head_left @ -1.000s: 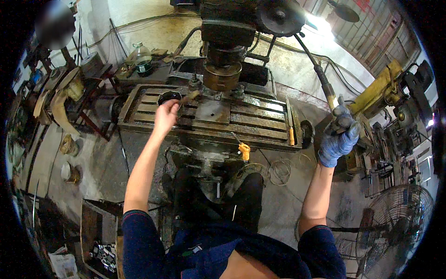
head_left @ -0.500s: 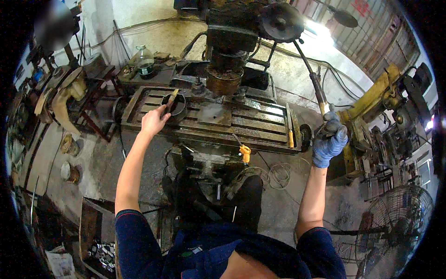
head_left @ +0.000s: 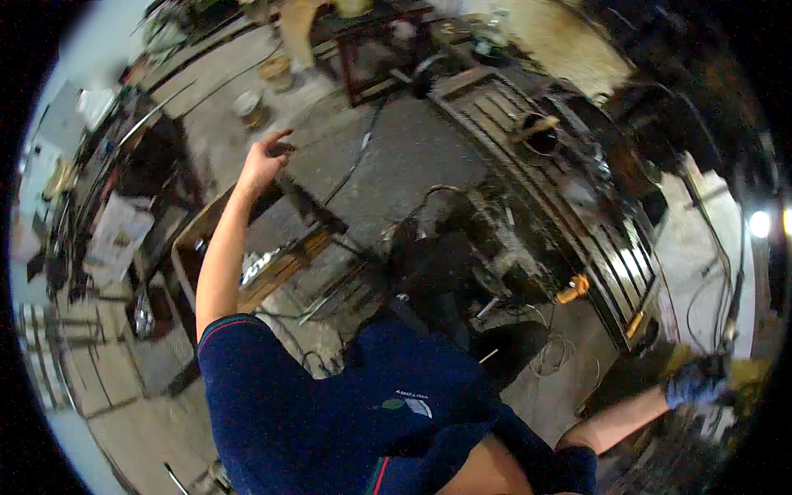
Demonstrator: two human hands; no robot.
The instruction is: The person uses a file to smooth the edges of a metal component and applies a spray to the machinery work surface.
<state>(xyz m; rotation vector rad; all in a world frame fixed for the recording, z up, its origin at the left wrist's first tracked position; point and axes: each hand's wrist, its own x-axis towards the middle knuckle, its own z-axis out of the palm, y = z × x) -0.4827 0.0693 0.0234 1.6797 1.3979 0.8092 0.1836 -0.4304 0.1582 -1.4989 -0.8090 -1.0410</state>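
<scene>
My bare left hand [head_left: 266, 161] is raised over the side of a wooden crate [head_left: 190, 227], its fingers apart and holding nothing. My right hand [head_left: 697, 381], in a blue-grey glove, is closed round the lower end of a long machine lever [head_left: 731, 318], though motion smears its fingers. A round pot [head_left: 544, 143] stands on the slotted machine table [head_left: 569, 219], away from my left hand. A brush [head_left: 538, 128] lies across the pot's mouth. An orange-yellow tool [head_left: 572, 289] is by the table's near edge.
Shiny metal parts [head_left: 254, 268] lie in the crate. Two small buckets, one pale [head_left: 249, 110] and one yellowish [head_left: 276, 73], stand on the floor beyond my left hand. A looped cable [head_left: 565, 355] lies on the floor near my leg. A yellow-handled tool [head_left: 635, 324] rests at the table's end.
The view has swung left. My left hand has let go of the brush in the pot and moved left over the crate. My right hand stays at the lever.
</scene>
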